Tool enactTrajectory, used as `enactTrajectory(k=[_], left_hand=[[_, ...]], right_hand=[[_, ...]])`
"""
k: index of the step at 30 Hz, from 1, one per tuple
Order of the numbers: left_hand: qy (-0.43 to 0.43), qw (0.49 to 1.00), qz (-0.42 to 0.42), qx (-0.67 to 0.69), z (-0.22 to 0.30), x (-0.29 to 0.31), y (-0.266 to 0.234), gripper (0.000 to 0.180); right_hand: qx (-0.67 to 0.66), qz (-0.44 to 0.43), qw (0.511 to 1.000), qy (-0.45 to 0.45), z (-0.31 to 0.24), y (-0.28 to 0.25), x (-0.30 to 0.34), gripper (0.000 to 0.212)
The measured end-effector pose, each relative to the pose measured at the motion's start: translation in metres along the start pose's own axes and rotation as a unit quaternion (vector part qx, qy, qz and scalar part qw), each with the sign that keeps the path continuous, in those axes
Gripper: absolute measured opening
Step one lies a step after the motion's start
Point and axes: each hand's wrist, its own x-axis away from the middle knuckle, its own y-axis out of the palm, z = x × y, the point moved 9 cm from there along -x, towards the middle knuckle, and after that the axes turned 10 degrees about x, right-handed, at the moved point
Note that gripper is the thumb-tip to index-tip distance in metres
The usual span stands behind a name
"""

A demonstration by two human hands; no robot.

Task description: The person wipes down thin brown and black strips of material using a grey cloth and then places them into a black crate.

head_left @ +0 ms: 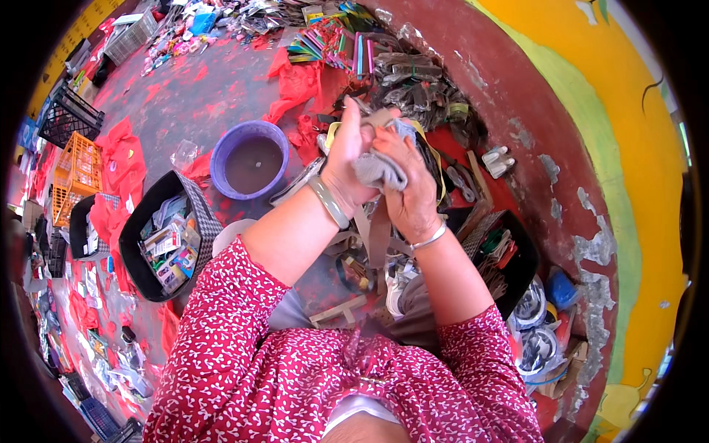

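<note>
My left hand [347, 166] is raised in front of me, palm up, its thumb stretched out. A flat beige strap [379, 235] runs across its fingers, and a length hangs down below the hands. Beside it, my right hand [410, 184] bends its fingers around a bunched grey cloth [381, 171], pressed against the strap and the left palm. Part of the strap is hidden under the cloth and fingers. A purple basin [214, 164] of murky water stands on the floor to the left of my hands.
Left of me are a black basket [133, 247] of small packages and an orange crate [77, 170]. Another black basket [521, 247] stands near my right forearm. Piled bundles [413, 81] lie along the peeling wall [487, 59]. Red plastic sheeting [299, 81] covers parts of the floor.
</note>
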Motion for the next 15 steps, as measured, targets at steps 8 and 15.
enactTrajectory(k=[8,15], left_hand=[[-0.021,0.999,0.011,0.022,-0.023,0.003,-0.003,0.069],[0.020,0.999,0.002,0.027,0.000,-0.003,-0.003,0.075]], right_hand=[[-0.185,0.034,0.970,0.156,0.046,-0.001,0.000,0.027],[-0.023,0.025,0.999,-0.016,-0.002,0.000,0.001,0.038]])
